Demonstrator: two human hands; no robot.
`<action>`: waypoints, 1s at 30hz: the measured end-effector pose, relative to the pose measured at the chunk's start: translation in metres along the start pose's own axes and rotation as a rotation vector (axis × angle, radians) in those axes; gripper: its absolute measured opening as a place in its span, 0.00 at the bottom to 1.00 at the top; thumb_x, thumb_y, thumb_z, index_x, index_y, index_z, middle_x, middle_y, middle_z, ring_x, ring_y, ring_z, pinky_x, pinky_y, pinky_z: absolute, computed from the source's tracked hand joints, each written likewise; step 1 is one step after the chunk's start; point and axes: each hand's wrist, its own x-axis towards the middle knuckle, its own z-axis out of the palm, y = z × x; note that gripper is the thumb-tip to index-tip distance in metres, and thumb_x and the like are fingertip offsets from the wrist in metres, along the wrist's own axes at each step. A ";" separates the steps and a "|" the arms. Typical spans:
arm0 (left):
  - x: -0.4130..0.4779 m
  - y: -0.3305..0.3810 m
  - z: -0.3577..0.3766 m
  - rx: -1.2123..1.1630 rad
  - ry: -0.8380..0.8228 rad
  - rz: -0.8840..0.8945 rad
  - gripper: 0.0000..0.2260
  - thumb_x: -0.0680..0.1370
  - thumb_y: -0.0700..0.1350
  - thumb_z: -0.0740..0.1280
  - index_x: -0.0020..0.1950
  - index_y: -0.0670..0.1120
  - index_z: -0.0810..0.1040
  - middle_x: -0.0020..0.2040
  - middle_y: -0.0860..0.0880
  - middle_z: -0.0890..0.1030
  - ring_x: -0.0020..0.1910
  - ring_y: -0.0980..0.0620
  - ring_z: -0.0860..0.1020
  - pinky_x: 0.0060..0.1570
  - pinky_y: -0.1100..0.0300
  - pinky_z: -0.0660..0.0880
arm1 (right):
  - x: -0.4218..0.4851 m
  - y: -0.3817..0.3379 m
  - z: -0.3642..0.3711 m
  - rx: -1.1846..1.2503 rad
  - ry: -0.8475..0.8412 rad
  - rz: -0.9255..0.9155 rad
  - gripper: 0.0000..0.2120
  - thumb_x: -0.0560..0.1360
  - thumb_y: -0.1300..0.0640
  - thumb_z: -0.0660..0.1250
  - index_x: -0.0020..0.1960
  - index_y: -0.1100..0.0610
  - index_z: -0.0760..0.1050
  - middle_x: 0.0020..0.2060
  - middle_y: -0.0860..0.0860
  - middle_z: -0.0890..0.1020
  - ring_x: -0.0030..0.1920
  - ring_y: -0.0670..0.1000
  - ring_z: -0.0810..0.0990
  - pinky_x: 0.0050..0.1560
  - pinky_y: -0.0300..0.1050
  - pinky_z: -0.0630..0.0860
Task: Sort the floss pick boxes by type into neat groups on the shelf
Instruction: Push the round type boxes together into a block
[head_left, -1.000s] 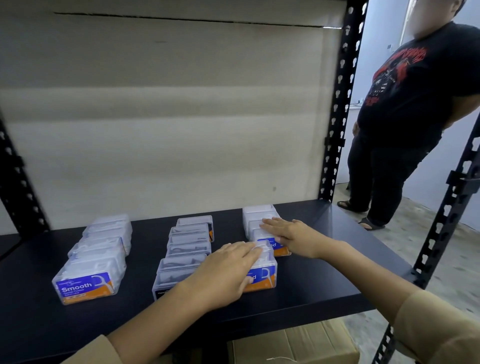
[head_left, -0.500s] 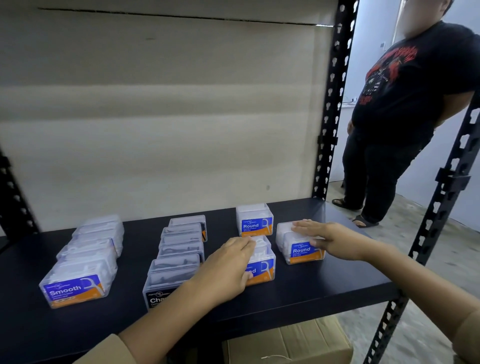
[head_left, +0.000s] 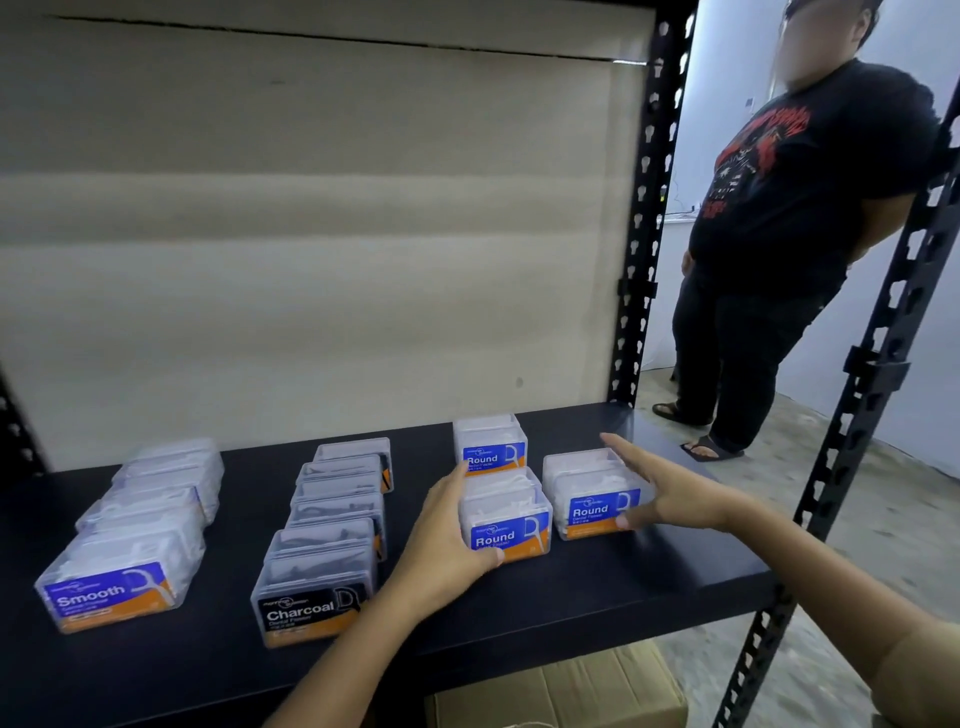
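Three rows of clear floss pick boxes stand on the black shelf. The Smooth row is at the left and the Charcoal row is in the middle. Three Round boxes sit to the right: a back one, a front one and a right one. My left hand lies flat against the front Round box's left side, thumb at its front corner. My right hand lies flat against the right Round box's right side, fingers straight.
Black perforated uprights frame the shelf, with a beige back panel behind. A person in a black shirt stands at the right beyond the rack. A cardboard box sits below the shelf. Bare shelf surface lies right of the Round boxes.
My right hand pulled one Round box out of the row to the right and now sits at its side. My left hand slid off the front Round box's top to its left side.
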 end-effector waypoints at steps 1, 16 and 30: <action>-0.001 -0.003 0.000 -0.076 0.000 -0.031 0.41 0.67 0.36 0.74 0.74 0.51 0.57 0.60 0.62 0.66 0.58 0.68 0.68 0.52 0.78 0.64 | 0.001 0.005 0.000 0.067 -0.019 0.014 0.50 0.67 0.61 0.75 0.75 0.43 0.45 0.75 0.48 0.57 0.73 0.49 0.61 0.71 0.47 0.63; 0.011 -0.016 0.008 -0.358 -0.050 -0.096 0.36 0.66 0.32 0.75 0.68 0.53 0.66 0.62 0.55 0.76 0.61 0.59 0.74 0.47 0.74 0.74 | 0.011 0.028 -0.006 0.419 -0.119 -0.009 0.36 0.64 0.73 0.73 0.66 0.54 0.65 0.59 0.51 0.79 0.57 0.48 0.80 0.54 0.42 0.78; 0.014 -0.004 0.025 -0.317 -0.124 -0.043 0.32 0.65 0.37 0.77 0.58 0.61 0.66 0.57 0.62 0.74 0.58 0.64 0.73 0.49 0.73 0.73 | -0.016 0.048 -0.012 0.456 -0.099 0.009 0.37 0.64 0.73 0.73 0.67 0.52 0.65 0.61 0.49 0.78 0.60 0.46 0.78 0.56 0.41 0.76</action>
